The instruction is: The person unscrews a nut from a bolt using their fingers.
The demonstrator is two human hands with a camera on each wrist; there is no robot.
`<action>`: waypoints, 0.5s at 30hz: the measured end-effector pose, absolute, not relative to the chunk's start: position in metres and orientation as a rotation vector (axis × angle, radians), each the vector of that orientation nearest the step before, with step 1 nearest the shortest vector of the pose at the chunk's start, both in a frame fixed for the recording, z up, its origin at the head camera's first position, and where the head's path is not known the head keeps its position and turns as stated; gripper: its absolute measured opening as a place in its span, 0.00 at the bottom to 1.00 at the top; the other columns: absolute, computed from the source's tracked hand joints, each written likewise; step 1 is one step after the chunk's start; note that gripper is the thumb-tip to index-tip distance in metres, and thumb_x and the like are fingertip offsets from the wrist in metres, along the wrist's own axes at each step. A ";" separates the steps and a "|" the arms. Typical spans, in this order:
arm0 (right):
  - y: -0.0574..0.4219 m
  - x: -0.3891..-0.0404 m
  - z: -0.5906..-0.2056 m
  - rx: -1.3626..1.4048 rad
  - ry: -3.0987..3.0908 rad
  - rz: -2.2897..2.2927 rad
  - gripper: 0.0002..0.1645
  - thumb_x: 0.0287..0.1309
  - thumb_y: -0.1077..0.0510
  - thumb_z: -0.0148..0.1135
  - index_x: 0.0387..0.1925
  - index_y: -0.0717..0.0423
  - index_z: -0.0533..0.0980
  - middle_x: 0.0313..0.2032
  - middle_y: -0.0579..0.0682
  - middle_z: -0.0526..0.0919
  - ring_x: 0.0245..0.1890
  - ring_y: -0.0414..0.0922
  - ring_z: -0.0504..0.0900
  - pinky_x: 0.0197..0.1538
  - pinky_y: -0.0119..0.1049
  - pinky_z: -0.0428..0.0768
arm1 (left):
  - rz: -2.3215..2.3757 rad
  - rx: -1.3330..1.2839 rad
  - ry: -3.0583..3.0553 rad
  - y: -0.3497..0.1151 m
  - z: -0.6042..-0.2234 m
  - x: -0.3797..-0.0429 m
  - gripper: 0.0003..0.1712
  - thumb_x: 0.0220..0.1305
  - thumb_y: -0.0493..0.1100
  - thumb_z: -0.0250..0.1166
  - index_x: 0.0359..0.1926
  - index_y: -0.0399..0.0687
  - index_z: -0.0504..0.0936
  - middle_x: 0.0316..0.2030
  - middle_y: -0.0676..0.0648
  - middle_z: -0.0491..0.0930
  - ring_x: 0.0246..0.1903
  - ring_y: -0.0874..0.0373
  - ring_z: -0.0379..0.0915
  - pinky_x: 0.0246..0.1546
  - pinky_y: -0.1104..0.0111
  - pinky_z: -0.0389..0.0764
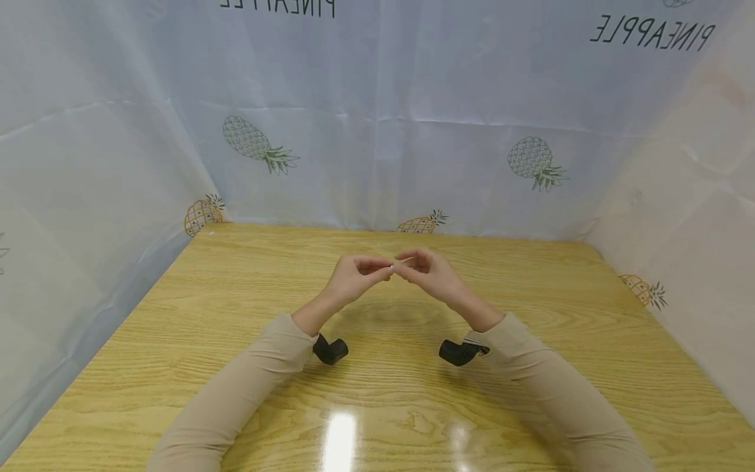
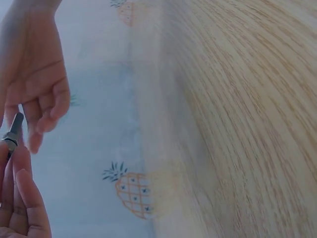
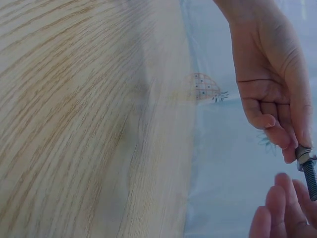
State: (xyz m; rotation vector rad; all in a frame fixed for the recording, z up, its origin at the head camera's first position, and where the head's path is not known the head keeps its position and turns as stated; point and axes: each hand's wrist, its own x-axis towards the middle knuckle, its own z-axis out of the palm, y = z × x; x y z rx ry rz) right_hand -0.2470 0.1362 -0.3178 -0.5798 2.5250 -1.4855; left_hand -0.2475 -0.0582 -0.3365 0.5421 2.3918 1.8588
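Note:
Both hands meet at fingertip height above the table in the head view, with a small metal bolt (image 3: 310, 178) between them. My left hand (image 1: 349, 278) pinches its hex end between thumb and fingers, where a nut (image 2: 10, 139) sits. From there the threaded shank points toward my right hand (image 1: 430, 272), whose thumb and forefinger close in around its free end. The other fingers of the right hand are bent loosely. In the head view the fingertips cover most of the bolt, and in the right wrist view the right thumb is out of frame.
A wood-grain table (image 1: 377, 406) lies under both forearms. Black angled pieces (image 1: 331, 351) stick out at both sleeve cuffs. White curtains (image 1: 377, 164) printed with pineapples hang behind the table and along its sides.

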 end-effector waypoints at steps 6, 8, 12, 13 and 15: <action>0.137 -0.248 -0.319 -0.581 2.537 -1.437 0.21 0.66 0.49 0.52 0.51 0.59 0.76 0.45 0.61 0.82 0.49 0.59 0.78 0.53 0.50 0.78 | 1.846 0.532 2.400 -0.058 -0.338 -0.248 0.15 0.61 0.45 0.64 0.47 0.44 0.84 0.45 0.41 0.84 0.41 0.55 0.83 0.48 0.63 0.81; 0.136 -0.248 -0.319 -0.586 2.569 -1.425 0.19 0.63 0.52 0.57 0.50 0.59 0.76 0.46 0.60 0.82 0.49 0.58 0.79 0.51 0.47 0.79 | 1.846 0.537 2.401 -0.058 -0.339 -0.248 0.15 0.61 0.44 0.64 0.46 0.43 0.84 0.44 0.41 0.84 0.40 0.56 0.83 0.48 0.63 0.81; 0.136 -0.247 -0.318 -0.563 2.607 -1.420 0.22 0.59 0.53 0.62 0.53 0.58 0.74 0.51 0.58 0.79 0.50 0.53 0.78 0.50 0.43 0.79 | 1.862 0.558 2.397 -0.058 -0.340 -0.249 0.14 0.61 0.43 0.64 0.46 0.41 0.84 0.44 0.40 0.84 0.39 0.55 0.83 0.47 0.64 0.81; 0.136 -0.247 -0.317 -0.560 2.592 -1.431 0.23 0.59 0.53 0.61 0.54 0.58 0.73 0.51 0.59 0.78 0.51 0.54 0.78 0.51 0.45 0.79 | 1.864 0.562 2.396 -0.058 -0.340 -0.250 0.14 0.61 0.42 0.64 0.46 0.41 0.84 0.44 0.39 0.84 0.39 0.55 0.83 0.47 0.64 0.81; 0.136 -0.248 -0.317 -0.545 2.562 -1.439 0.23 0.62 0.50 0.59 0.55 0.58 0.73 0.51 0.59 0.79 0.51 0.55 0.77 0.53 0.48 0.78 | 1.863 0.560 2.394 -0.058 -0.340 -0.250 0.14 0.61 0.43 0.64 0.46 0.42 0.84 0.44 0.40 0.84 0.40 0.55 0.83 0.47 0.64 0.81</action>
